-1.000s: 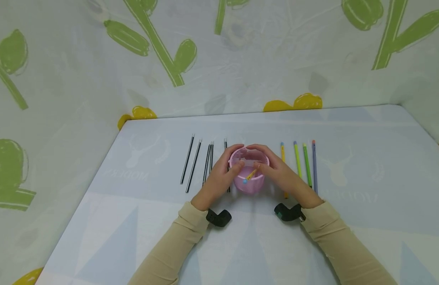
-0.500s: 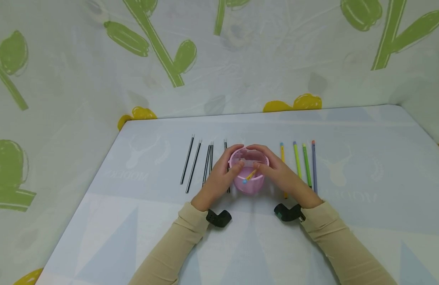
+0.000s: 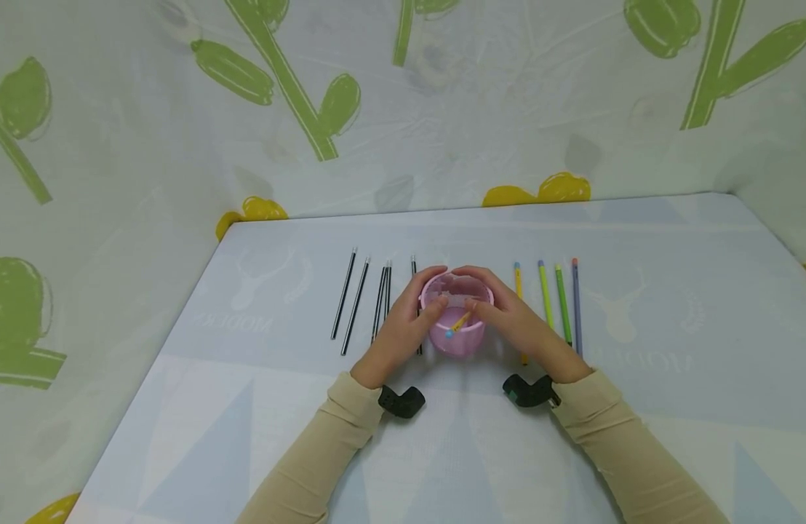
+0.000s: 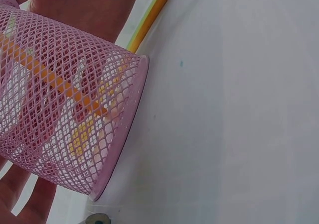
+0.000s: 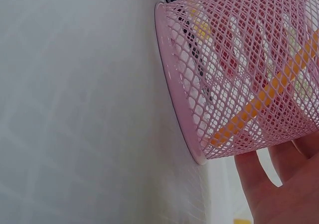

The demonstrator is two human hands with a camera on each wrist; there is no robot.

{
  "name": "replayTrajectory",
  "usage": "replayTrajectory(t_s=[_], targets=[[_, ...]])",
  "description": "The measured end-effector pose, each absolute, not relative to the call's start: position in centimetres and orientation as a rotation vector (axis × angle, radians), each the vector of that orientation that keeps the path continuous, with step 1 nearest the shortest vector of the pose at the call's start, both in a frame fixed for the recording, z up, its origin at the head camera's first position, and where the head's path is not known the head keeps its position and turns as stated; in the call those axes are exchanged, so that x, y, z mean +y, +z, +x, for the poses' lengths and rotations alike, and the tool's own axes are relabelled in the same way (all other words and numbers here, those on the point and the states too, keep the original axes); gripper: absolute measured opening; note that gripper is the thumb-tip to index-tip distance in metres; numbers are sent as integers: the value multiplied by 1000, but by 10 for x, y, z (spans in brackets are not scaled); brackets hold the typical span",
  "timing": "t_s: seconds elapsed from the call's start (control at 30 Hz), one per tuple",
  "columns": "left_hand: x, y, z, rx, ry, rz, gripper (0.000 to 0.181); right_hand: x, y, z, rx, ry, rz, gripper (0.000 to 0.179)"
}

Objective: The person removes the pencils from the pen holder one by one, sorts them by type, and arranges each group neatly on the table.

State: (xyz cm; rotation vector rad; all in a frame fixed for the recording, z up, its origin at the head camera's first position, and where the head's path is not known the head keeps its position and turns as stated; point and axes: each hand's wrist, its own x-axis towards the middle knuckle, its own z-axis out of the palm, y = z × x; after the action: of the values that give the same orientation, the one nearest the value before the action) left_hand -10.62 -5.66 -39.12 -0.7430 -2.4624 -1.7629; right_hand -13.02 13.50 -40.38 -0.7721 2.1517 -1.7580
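A pink mesh pencil cup [image 3: 457, 345] stands upright in the middle of the head view. My left hand [image 3: 401, 317] wraps its left side, thumb over the rim. From the other side my right hand [image 3: 513, 314] holds it the same way, and the fingertips of both hands nearly meet behind it. Inside leans one orange-yellow pencil [image 3: 460, 322] with a blue eraser end at the near rim. Both wrist views show this pencil [image 4: 55, 79] slanting down through the mesh to the base of the cup [image 5: 182, 94].
Left of the cup lie several black pencils [image 3: 355, 306] with pale ends, some partly behind the left hand. On the right are a yellow-orange pencil [image 3: 519, 279], a yellow-green one [image 3: 545, 287], a green one [image 3: 563, 302] and a purple-blue one [image 3: 577, 306]. A pale patterned cloth [image 3: 462, 451] covers the table.
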Motion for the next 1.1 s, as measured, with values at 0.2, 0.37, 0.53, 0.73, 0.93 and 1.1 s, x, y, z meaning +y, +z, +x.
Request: replayTrajectory(t_s=[0.2, 0.37, 0.53, 0.73, 0.93, 1.1], targets=[[-57, -390, -105, -2450, -1776, -751, 45, 137, -418, -138, 2145, -1769, -796, 40], [-58, -390, -104, -2461, -1779, -738, 44, 136, -419, -138, 2162, -1759, -799, 40], [-57, -392, -105, -2469, -1780, -729, 45, 136, -419, -138, 2182, -1750, -787, 40], [-57, -390, -104, -2467, -1796, -723, 44, 136, -418, -138, 2172, -1761, -788, 40], [-56, -390, -105, -2474, -1796, -706, 44, 136, -417, -138, 2148, -1778, -779, 41], [-56, -390, -106, -2468, -1815, -706, 45, 134, -404, -131, 2151, -1763, -756, 42]])
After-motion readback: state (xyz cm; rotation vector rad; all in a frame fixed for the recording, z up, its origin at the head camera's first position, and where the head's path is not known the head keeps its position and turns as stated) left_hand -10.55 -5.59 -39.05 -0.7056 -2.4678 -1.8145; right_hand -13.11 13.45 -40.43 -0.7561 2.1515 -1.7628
